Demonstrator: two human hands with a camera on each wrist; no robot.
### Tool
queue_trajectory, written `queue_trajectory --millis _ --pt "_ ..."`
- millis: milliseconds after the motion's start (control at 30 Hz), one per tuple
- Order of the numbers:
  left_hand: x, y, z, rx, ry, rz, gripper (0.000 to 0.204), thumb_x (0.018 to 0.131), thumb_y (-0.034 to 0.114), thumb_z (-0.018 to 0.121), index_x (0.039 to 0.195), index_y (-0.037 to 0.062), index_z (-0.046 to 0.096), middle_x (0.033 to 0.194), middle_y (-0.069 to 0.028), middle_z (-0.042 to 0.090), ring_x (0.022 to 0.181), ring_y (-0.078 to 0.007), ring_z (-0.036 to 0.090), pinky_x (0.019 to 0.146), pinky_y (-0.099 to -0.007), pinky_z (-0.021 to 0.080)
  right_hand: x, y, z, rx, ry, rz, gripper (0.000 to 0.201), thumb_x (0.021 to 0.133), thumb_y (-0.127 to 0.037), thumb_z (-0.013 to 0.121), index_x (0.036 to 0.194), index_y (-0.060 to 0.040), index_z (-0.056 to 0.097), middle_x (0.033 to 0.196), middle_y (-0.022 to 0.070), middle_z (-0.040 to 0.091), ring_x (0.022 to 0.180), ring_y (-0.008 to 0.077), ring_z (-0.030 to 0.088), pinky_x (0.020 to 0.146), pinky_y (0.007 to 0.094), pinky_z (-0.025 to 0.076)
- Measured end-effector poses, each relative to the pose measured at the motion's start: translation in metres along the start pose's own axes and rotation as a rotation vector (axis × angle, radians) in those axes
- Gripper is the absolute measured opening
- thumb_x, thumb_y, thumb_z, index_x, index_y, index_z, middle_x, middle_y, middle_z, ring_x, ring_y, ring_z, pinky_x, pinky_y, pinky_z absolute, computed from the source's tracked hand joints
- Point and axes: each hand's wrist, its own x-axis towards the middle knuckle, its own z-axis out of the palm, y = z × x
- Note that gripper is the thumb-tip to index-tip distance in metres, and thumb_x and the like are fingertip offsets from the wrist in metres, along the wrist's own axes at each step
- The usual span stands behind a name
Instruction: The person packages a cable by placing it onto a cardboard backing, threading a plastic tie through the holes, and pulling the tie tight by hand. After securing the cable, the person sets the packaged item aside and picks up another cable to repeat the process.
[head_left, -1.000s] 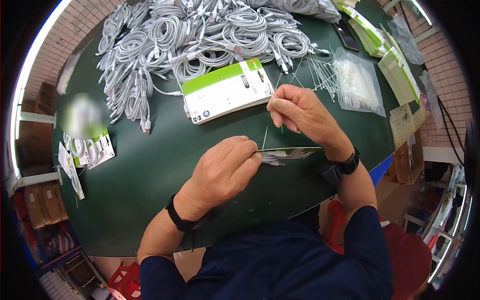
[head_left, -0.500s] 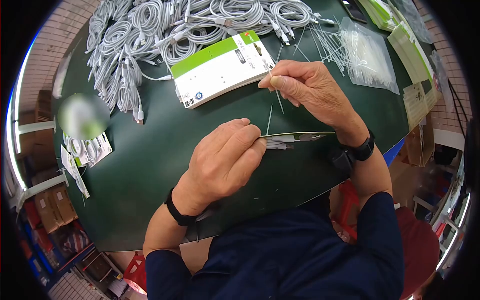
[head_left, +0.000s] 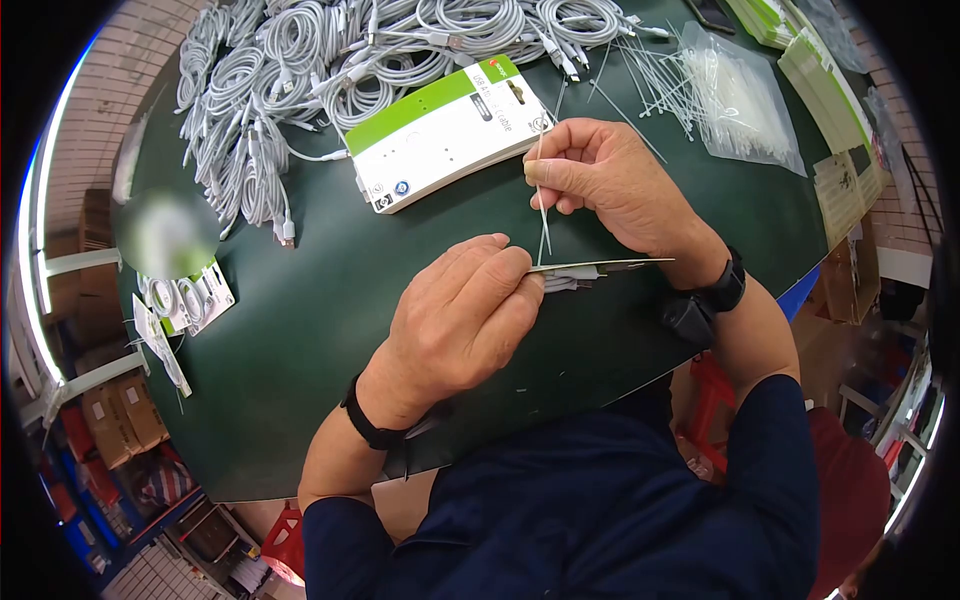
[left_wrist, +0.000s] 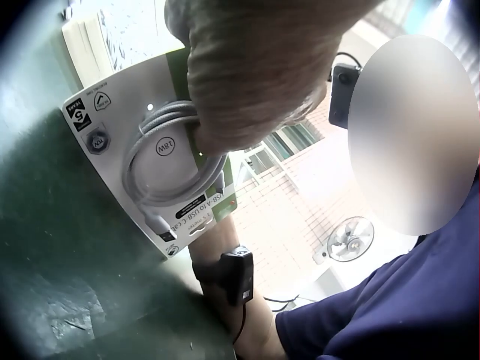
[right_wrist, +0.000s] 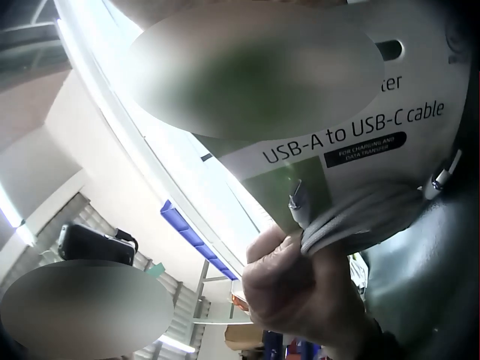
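My left hand (head_left: 455, 315) grips a white and green cardboard cable card (head_left: 640, 263), which is seen edge-on from the head. Against its near face lies a coiled grey-white USB cable (left_wrist: 135, 176), fully visible in the left wrist view. In the right wrist view, fingers of the left hand (right_wrist: 300, 289) hold the coil to the card. A thin cable tie end stands up behind the card. Above it my right hand (head_left: 610, 185) pinches another white cable tie (head_left: 543, 205) between thumb and forefinger, its lower tip overlapping the standing tie in the head view.
A stack of printed cards (head_left: 430, 150) lies ahead of the hands, before a large pile of coiled cables (head_left: 310, 50). Loose ties (head_left: 655, 85) and a clear bag of ties (head_left: 745, 110) are at right. More cards (head_left: 825, 90) stand beyond; carded cables (head_left: 205, 300) lie at left.
The cable tie in my right hand has come down towards the card, where its tip now crosses the standing tie end. My left hand keeps its hold on card and cable.
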Motion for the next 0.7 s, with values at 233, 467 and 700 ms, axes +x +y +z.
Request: queue_trajectory --millis 233,467,700 --pt "-0.0006 0.0009 0.0000 0.002 -0.004 -0.016 0.020 0.072 -0.004 0.082 0.086 -0.0019 0.067 0.091 -0.0133 0.068 0.086 -0.0337 0.073 0.082 -0.0436 0.065 -0.0023 -0.0016 0.0035 -0.024 -0.040 0.024 0.019 0.097 -0.016 0.076 0.105 0.0014 0.072 0.090 0.0050 0.074 0.079 0.0080 0.071 0.071 0.0200 0.056" --pt "-0.0008 0.0004 0.0012 0.012 0.010 -0.012 0.020 0.071 -0.004 0.082 0.085 -0.0014 0.067 0.091 -0.0130 0.068 0.086 -0.0336 0.073 0.081 -0.0434 0.065 -0.0024 -0.0007 0.0038 -0.025 -0.071 0.027 0.016 0.098 -0.014 0.074 0.102 0.0009 0.071 0.091 0.0050 0.073 0.080 0.0096 0.072 0.070 0.0210 0.056" --pt "-0.0012 -0.0003 0.0016 0.008 0.018 -0.005 0.019 0.071 -0.002 0.080 0.085 -0.0015 0.067 0.091 -0.0132 0.067 0.085 -0.0329 0.073 0.081 -0.0428 0.064 -0.0026 -0.0018 0.0064 -0.049 -0.089 0.032 0.014 0.097 -0.010 0.074 0.097 0.0025 0.070 0.091 0.0061 0.072 0.079 0.0114 0.073 0.068 0.0213 0.057"
